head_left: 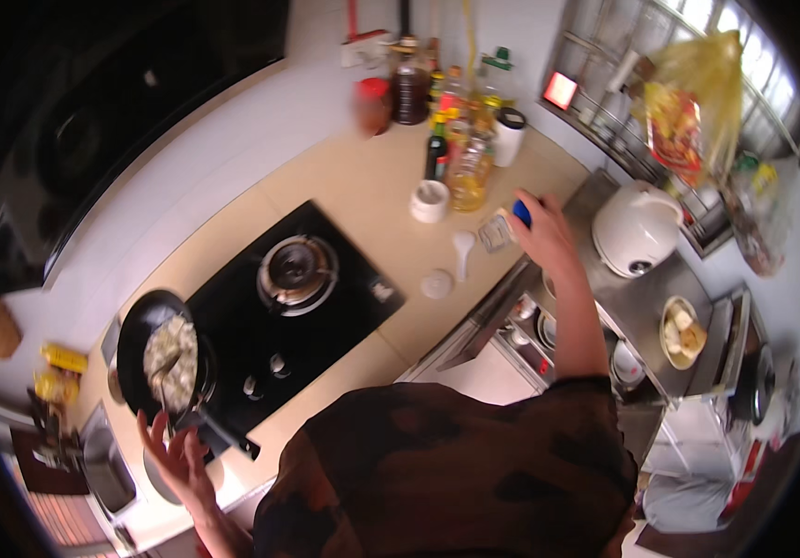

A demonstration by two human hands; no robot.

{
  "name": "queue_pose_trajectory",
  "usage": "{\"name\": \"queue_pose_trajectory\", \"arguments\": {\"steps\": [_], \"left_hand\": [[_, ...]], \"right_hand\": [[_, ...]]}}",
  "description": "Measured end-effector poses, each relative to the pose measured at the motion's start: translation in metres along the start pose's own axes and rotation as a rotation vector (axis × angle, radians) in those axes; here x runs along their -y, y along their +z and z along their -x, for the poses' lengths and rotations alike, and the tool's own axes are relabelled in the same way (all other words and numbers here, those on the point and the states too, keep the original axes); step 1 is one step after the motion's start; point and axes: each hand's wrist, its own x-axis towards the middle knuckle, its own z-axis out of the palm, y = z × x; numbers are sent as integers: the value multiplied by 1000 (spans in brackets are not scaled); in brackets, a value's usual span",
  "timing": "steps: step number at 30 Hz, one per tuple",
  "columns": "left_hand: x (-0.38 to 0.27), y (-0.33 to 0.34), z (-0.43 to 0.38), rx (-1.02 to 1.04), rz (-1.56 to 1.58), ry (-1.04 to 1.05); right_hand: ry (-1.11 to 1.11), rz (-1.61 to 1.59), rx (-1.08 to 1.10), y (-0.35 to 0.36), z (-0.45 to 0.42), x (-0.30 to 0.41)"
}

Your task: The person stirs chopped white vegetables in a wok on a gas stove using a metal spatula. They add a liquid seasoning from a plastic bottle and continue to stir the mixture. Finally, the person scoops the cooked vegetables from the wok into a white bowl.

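My right hand (545, 234) is over the counter's right end, with its fingers around the blue cap (522, 213) of a small clear container (494, 232). Blur hides the container's details. Beside it lie a white spoon (463, 254) and a round white lid (437, 284); a small white pot (430, 201) stands uncovered. To the left, my left hand (180, 460) is raised with fingers apart, just below the black frying pan (136, 328). Pale chopped food (172, 356) fills part of the pan, and a metal turner (163, 383) rests in it, its handle end near my fingers.
A black gas hob (288, 349) carries the pan on its left side; its other burner (295, 272) is bare. Behind are oil bottles (471, 171) and a red-lidded jar (373, 104). To the right are a white rice cooker (636, 230) and a bowl of food (682, 333).
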Motion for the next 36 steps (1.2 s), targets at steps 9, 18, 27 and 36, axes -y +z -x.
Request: {"name": "queue_pose_trajectory", "arguments": {"steps": [9, 18, 27, 36], "left_hand": [[-37, 9, 12, -83, -203, -50], [-54, -5, 32, -255, -351, -261], [-74, -68, 33, -220, -919, -198], [31, -175, -5, 214, -1181, 121]], "right_hand": [[-83, 224, 39, 144, -145, -141], [-412, 63, 10, 218, -235, -307], [-101, 461, 160, 215, -261, -257], [-116, 211, -338, 126, -89, -111]]}}
